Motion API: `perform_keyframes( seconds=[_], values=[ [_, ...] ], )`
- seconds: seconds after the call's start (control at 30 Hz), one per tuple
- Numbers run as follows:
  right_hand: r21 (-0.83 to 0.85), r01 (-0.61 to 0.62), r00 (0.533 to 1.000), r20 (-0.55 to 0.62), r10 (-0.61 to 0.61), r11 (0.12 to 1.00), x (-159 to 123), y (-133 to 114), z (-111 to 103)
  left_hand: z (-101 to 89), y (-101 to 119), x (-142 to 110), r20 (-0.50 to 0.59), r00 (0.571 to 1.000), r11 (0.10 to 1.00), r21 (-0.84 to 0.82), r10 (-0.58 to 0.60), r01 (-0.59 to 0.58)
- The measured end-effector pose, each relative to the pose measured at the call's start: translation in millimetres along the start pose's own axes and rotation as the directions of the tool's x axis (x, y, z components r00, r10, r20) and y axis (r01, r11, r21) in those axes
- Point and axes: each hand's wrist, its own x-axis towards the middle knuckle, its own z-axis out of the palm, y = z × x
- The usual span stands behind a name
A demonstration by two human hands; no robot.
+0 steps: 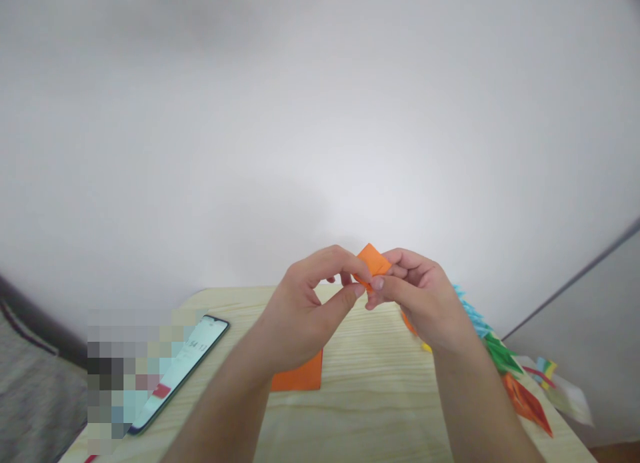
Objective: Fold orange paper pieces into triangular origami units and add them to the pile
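Note:
Above the far part of the table, a small folded piece of orange paper [371, 258] is held up between both hands, one corner pointing upward. My left hand [320, 300] pinches its lower left edge with thumb and index finger. From the other side, my right hand [415, 283] grips it, thumb in front and fingers behind. The thumbs nearly meet at the paper's lower corner. Beneath my left wrist lies a flat sheet of orange paper [303, 378], partly covered by the forearm.
A phone [193, 356] with a lit screen lies on the pale wood-grain table [370, 410] at left, beside a pixelated patch. Along the right edge sit blue folded paper [475, 316], green paper [503, 355] and orange-red folded paper [527, 403]. A white wall [320, 130] rises behind.

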Motion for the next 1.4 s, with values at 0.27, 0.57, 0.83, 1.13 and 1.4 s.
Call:
perform_keyframes(
  seconds=[0.27,0.57,0.83,1.13,1.4],
  values=[
    [0.124,-0.056,0.998,0.027,0.053,0.991,-1,-4,-1,4.8,-5,-1,-0.172,0.985,0.999,0.039,0.010,-0.003],
    [-0.191,0.107,0.989,-0.082,-0.125,0.976,-2,-3,-1,6.8,-3,1,-0.281,0.953,0.992,0.020,-0.111,0.121],
    [-0.318,0.158,0.959,-0.178,-0.223,0.935,-8,-4,6,5.7,-2,2,-0.209,0.961,0.984,-0.043,-0.181,0.176],
    [-0.357,0.241,0.919,-0.215,-0.330,0.902,-9,-4,7,4.0,-7,2,-0.240,0.949,0.973,-0.158,-0.203,0.168],
    [-0.333,0.260,0.939,-0.134,-0.318,0.907,-7,-3,7,4.2,-5,1,-0.221,0.961,0.984,-0.104,-0.166,0.146]
  ],
)
